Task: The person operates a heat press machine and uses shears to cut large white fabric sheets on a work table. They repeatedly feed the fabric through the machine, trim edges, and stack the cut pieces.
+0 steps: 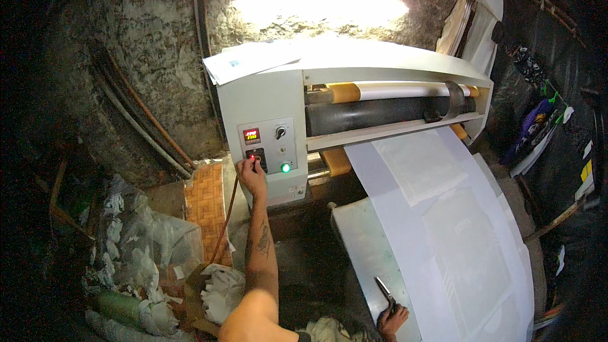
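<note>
My left hand (253, 178) reaches up to the control panel (270, 128) on the end of a pale roller press (266, 95). Its fingers are closed around a dark control knob (256, 159) that they partly hide. Down at the lower right, my right hand (394, 320) grips the dark handles of a pair of scissors (384, 289). The blades point up and away over the metal table (370, 234). Beside them, a long white sheet (392, 209) hangs out of the press, with paler rectangular pieces (421, 171) lying on it.
A lit digital display (252, 135) and a green lamp (285, 168) are on the panel. Papers (247, 62) lie on top of the press. Crumpled paper and plastic (152, 247) heap up at left, near a box of scraps (221, 291). Clothes (538, 126) hang at right.
</note>
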The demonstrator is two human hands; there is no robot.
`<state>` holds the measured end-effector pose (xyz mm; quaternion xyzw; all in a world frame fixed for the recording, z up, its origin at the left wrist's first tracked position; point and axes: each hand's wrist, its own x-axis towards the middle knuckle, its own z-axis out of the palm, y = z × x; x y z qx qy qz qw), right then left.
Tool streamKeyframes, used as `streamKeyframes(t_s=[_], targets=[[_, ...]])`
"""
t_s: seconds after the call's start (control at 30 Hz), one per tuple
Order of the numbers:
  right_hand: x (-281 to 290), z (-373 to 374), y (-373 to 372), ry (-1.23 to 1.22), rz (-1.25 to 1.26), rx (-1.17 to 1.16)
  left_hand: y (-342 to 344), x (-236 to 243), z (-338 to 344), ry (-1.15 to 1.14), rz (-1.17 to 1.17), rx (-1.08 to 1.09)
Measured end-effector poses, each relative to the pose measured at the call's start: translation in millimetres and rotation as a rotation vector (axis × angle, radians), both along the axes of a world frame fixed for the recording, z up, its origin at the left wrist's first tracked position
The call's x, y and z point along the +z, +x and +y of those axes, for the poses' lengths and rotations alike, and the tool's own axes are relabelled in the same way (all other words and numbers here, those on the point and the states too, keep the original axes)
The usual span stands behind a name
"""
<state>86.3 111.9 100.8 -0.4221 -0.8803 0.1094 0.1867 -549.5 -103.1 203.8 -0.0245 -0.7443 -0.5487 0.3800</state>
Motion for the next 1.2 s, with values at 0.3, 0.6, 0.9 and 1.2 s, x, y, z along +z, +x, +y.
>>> streamKeyframes(t_s=[0.3,0.6,0.9,1.2], targets=[[5.8,-3.0,0.7,-0.011,0.005,0.006,9.0,12.0,3.8,-0.022,-0.006,0.045],[11.2,-2.6,-0.8,-0.064,0.034,-0.015,12.4,18.6,4.0,-0.083,-0.038,0.082],[12.0,-5.4,-6.6,0.032,-0.008,-0.043,41.6,20.5,12.7,0.019,0.020,0.004],[20.8,-2.9,-10.9,-0.071,-0.043,-0.018,50.6,-21.7,38.1,0.308,-0.125,-0.123]])
